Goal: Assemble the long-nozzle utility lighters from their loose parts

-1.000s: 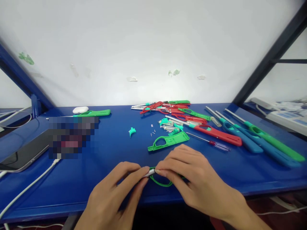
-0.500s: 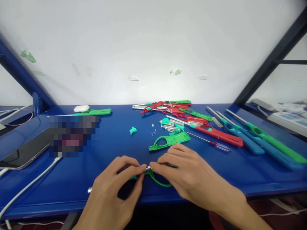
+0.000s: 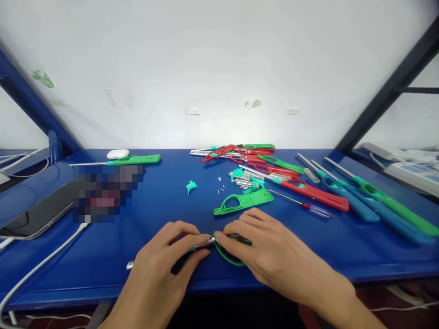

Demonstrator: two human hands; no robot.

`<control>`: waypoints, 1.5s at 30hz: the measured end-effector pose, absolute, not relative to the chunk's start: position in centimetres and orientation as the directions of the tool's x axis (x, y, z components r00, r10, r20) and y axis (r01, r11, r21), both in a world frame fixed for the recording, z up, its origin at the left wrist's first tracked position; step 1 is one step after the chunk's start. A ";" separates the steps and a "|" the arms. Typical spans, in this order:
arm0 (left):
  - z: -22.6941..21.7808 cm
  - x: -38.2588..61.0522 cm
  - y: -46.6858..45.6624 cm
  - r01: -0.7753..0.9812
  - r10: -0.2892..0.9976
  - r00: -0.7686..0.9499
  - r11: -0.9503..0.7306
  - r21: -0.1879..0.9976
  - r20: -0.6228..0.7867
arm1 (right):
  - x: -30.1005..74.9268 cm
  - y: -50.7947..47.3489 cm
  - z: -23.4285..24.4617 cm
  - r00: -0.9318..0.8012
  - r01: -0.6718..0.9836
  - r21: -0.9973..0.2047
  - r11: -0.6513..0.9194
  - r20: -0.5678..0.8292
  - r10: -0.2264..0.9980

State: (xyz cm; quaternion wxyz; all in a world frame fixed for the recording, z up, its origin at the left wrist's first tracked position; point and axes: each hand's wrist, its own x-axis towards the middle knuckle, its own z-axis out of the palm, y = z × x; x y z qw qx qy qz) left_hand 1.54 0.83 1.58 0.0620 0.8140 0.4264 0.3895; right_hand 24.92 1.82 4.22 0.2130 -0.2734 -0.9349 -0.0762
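At the table's front edge I hold a partly open green utility lighter [image 3: 229, 260] in both hands. My left hand [image 3: 168, 258] is closed, its index finger pressing on the lighter's metal tube [image 3: 207, 242] with the thumb just below. The tube's tip pokes out left of that hand. Closed over the handle end is my right hand [image 3: 270, 246], its thumb and index fingertips by the tube's inner end. My palms and fingers hide much of the lighter. A loose green handle half [image 3: 245, 202] lies just beyond, inner side up.
Beyond lie a teal trigger [image 3: 191, 186], tiny screws [image 3: 221, 189] and opened red lighters [image 3: 247, 157]. A screwdriver [image 3: 310, 208], a red lighter [image 3: 315, 194] and blue lighters [image 3: 360, 205] are on the right. A phone [image 3: 37, 208] and white cable [image 3: 41, 262] are at left.
My left thumb has shifted slightly right and more of the metal tube shows beneath my left index finger. Both hands keep their hold; the view has moved slightly.
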 end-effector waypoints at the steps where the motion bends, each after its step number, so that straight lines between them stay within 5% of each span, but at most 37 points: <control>1: 1.5 1.4 0.9 0.650 0.738 0.341 -0.633 0.421 0.583 | 24.9 1.8 4.1 -0.756 0.546 0.027 0.837 0.445 0.479; 20: 1.8 1.2 1.1 0.658 0.786 0.349 -0.593 0.464 0.510 | 25.0 1.5 2.8 -0.686 0.568 -0.004 0.823 0.551 0.476; 32: 1.8 1.5 1.2 0.618 0.741 0.331 -0.638 0.459 0.584 | 24.6 1.3 2.6 -0.620 0.585 -0.042 0.810 0.621 0.479; 45: 3.1 1.6 -0.2 0.559 0.810 0.289 -0.576 0.596 0.511 | 25.3 1.4 2.7 -0.479 0.446 -0.256 0.858 0.742 0.470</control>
